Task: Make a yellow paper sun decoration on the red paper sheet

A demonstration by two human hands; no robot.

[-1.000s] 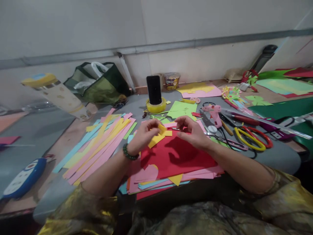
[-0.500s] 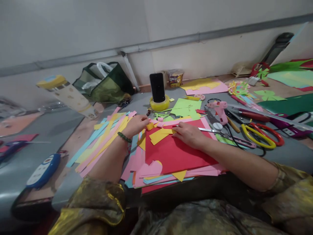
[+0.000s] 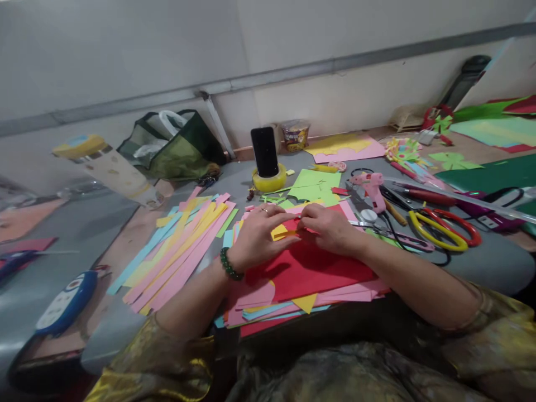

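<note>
Both my hands meet over a red sheet of paper (image 3: 318,273) on top of a stack of coloured paper. A yellow paper strip (image 3: 285,234) lies between them, partly hidden by the fingers. My left hand (image 3: 262,237), a green bead bracelet (image 3: 229,264) on its wrist, curves around the strip with the thumb along its near side. Pinched fingers of my right hand (image 3: 329,226) grip the strip's right end. Pink sheets (image 3: 255,295) and a yellow corner (image 3: 305,302) stick out below the red sheet.
Cut paper strips (image 3: 180,251) fan out at the left. Scissors (image 3: 439,231) and a pink glue gun (image 3: 371,187) lie at the right. A phone (image 3: 264,152) leans upright in a tape roll (image 3: 269,180) behind the stack. A bottle (image 3: 113,173) and a bag (image 3: 171,145) stand further back.
My left hand has moved right from the stack's far left corner and joined my right hand at the yellow strip. The view has shifted slightly.
</note>
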